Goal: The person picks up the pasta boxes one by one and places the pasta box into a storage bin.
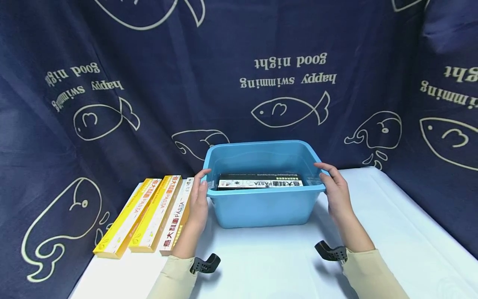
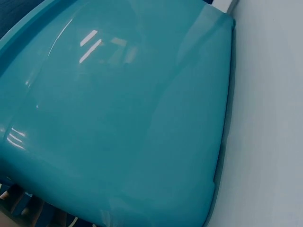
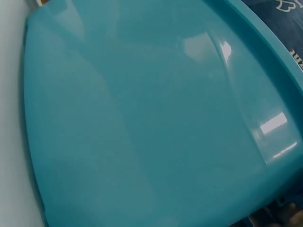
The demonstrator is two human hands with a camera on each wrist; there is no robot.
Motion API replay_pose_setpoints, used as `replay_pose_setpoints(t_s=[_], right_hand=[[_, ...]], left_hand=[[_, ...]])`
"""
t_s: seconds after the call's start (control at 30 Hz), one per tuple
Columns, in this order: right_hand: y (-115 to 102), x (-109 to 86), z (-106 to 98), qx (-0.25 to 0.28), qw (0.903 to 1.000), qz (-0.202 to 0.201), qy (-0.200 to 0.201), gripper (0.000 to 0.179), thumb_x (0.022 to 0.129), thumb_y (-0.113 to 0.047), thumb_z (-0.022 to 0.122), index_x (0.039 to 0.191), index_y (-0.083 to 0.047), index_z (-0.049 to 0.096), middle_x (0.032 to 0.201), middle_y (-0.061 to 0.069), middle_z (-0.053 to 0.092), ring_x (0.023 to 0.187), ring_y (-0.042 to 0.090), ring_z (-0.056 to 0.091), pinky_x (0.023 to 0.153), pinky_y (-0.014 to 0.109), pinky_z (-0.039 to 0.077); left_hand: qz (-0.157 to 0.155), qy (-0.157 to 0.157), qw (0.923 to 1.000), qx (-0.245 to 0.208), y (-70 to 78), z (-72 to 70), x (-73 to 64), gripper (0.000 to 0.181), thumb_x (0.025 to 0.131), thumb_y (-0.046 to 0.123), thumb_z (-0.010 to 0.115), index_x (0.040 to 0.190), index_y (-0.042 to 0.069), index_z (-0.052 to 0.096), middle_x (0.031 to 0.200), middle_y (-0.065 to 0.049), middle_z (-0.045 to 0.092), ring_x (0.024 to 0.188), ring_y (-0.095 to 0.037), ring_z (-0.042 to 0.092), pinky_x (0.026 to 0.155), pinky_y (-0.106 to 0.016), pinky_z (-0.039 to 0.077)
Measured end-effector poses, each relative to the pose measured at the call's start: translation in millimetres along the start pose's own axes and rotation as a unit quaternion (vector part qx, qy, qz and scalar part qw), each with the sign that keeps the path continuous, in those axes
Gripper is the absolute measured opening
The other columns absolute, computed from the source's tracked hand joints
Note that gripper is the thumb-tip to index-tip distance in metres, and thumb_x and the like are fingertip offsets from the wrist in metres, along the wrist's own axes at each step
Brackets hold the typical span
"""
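A blue plastic bin [image 1: 265, 209] stands on the white table, its long side toward me. My left hand [image 1: 199, 205] grips the rim at its left end. At the right end my right hand [image 1: 339, 195] holds the rim, thumb and forefinger over the edge. Inside the bin lie a black box [image 1: 257, 176] and a white-sided pasta box [image 1: 246, 184]; what lies deeper is hidden. The left wrist view is filled by the bin's wall [image 2: 128, 113], with fingers [image 2: 32, 210] at the lower left corner. The right wrist view also shows mostly bin wall [image 3: 128, 118].
Left of the bin, two yellow pasta boxes [image 1: 127, 220] [image 1: 157, 214] and a white-topped pasta box [image 1: 175, 220] lie side by side on the white table [image 1: 269, 261]. A dark blue curtain [image 1: 224, 83] with fish drawings hangs behind and along the sides.
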State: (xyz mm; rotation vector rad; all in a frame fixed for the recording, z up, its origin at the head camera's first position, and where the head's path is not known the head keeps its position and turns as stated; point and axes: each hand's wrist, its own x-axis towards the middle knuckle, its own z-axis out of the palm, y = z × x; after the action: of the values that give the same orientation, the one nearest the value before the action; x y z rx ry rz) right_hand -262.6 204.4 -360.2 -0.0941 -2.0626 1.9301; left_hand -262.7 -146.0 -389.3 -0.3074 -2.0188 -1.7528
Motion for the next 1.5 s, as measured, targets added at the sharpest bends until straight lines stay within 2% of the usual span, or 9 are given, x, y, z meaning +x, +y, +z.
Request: replay_pose_setpoints(t_s=[0.23, 0.37, 0.5, 0.8, 0.9, 1.0, 1.07, 1.27, 1.5], right_hand=[[1, -0.3, -1, 0.008, 0.9995, 0.019, 0.026, 0.038, 0.102, -0.021, 0.045, 0.136, -0.019, 0.060, 0.154, 0.000, 0.044, 0.137, 0.015, 0.040, 0.110, 0.047, 0.034], [1, 0.4, -1, 0.009, 0.9994, 0.016, 0.028, 0.038, 0.101, -0.018, 0.046, 0.136, -0.017, 0.061, 0.149, -0.001, 0.047, 0.130, 0.011, 0.043, 0.100, 0.035, 0.037], [0, 2.6, -2, 0.001, 0.9995, 0.008, 0.031, 0.037, 0.100, -0.017, 0.046, 0.134, -0.017, 0.063, 0.147, -0.001, 0.050, 0.127, 0.011, 0.045, 0.094, 0.030, 0.040], [-2, 2.7, -5, -0.044, 0.9983, -0.025, 0.029, 0.038, 0.101, -0.018, 0.042, 0.135, -0.014, 0.061, 0.149, 0.000, 0.050, 0.132, 0.011, 0.044, 0.101, 0.032, 0.039], [-2, 3.5, -6, -0.049, 0.9982, -0.032, 0.011, 0.039, 0.102, -0.020, 0.039, 0.135, -0.013, 0.058, 0.153, 0.002, 0.046, 0.136, 0.016, 0.042, 0.105, 0.039, 0.038], [-1, 3.6, -6, -0.050, 0.9983, -0.032, -0.006, 0.041, 0.102, -0.021, 0.036, 0.136, -0.012, 0.056, 0.157, 0.004, 0.041, 0.141, 0.025, 0.039, 0.111, 0.052, 0.036], [0, 2.6, -7, -0.053, 0.9980, -0.032, -0.011, 0.041, 0.102, -0.021, 0.034, 0.137, -0.011, 0.055, 0.159, 0.005, 0.039, 0.144, 0.029, 0.036, 0.114, 0.060, 0.032], [2, 1.2, -9, -0.066, 0.9970, -0.041, -0.004, 0.042, 0.102, -0.022, 0.032, 0.136, -0.010, 0.054, 0.159, 0.006, 0.038, 0.144, 0.032, 0.036, 0.112, 0.062, 0.031], [4, 1.6, -8, -0.068, 0.9967, -0.041, -0.014, 0.043, 0.103, -0.022, 0.030, 0.136, -0.010, 0.055, 0.160, 0.006, 0.037, 0.146, 0.032, 0.034, 0.113, 0.063, 0.031]], left_hand=[[-0.012, -0.010, 0.9998, 0.011, 0.3, 1.8, -4.4, 0.045, 0.103, 0.038, 0.032, 0.145, 0.024, 0.044, 0.156, -0.002, 0.037, 0.145, -0.022, 0.030, 0.120, -0.057, 0.019], [-0.008, -0.009, 0.9998, 0.014, 3.3, 1.8, -4.8, 0.046, 0.104, 0.037, 0.031, 0.145, 0.022, 0.043, 0.156, -0.004, 0.038, 0.144, -0.023, 0.030, 0.120, -0.056, 0.018], [-0.009, -0.015, 0.9997, 0.016, 5.6, 0.5, -5.4, 0.046, 0.105, 0.037, 0.029, 0.147, 0.023, 0.041, 0.156, -0.004, 0.036, 0.145, -0.023, 0.029, 0.120, -0.055, 0.018], [-0.025, -0.041, 0.9986, 0.022, 8.7, -0.3, -2.4, 0.047, 0.105, 0.042, 0.027, 0.149, 0.028, 0.036, 0.160, -0.002, 0.029, 0.147, -0.024, 0.025, 0.120, -0.059, 0.016], [-0.032, -0.043, 0.9984, 0.016, 13.9, -2.5, 2.3, 0.046, 0.106, 0.039, 0.029, 0.149, 0.025, 0.037, 0.160, -0.003, 0.030, 0.148, -0.026, 0.026, 0.120, -0.059, 0.018], [-0.049, -0.043, 0.9976, 0.021, 21.7, -6.7, 4.0, 0.045, 0.106, 0.033, 0.032, 0.149, 0.021, 0.039, 0.160, -0.006, 0.032, 0.147, -0.028, 0.030, 0.120, -0.057, 0.022], [-0.060, -0.044, 0.9968, 0.028, 25.7, -11.3, 4.1, 0.044, 0.107, 0.030, 0.034, 0.149, 0.018, 0.038, 0.159, -0.008, 0.032, 0.147, -0.030, 0.033, 0.120, -0.056, 0.025], [-0.090, -0.037, 0.9917, 0.084, 38.7, -39.3, -0.7, 0.046, 0.106, 0.029, 0.042, 0.151, 0.019, 0.034, 0.162, -0.006, 0.026, 0.148, -0.031, 0.034, 0.120, -0.055, 0.029], [-0.130, -0.013, 0.9745, 0.183, 37.4, -87.2, -20.5, 0.056, 0.103, 0.032, 0.049, 0.154, 0.021, 0.027, 0.163, -0.007, 0.022, 0.150, -0.031, 0.028, 0.120, -0.052, 0.030]])
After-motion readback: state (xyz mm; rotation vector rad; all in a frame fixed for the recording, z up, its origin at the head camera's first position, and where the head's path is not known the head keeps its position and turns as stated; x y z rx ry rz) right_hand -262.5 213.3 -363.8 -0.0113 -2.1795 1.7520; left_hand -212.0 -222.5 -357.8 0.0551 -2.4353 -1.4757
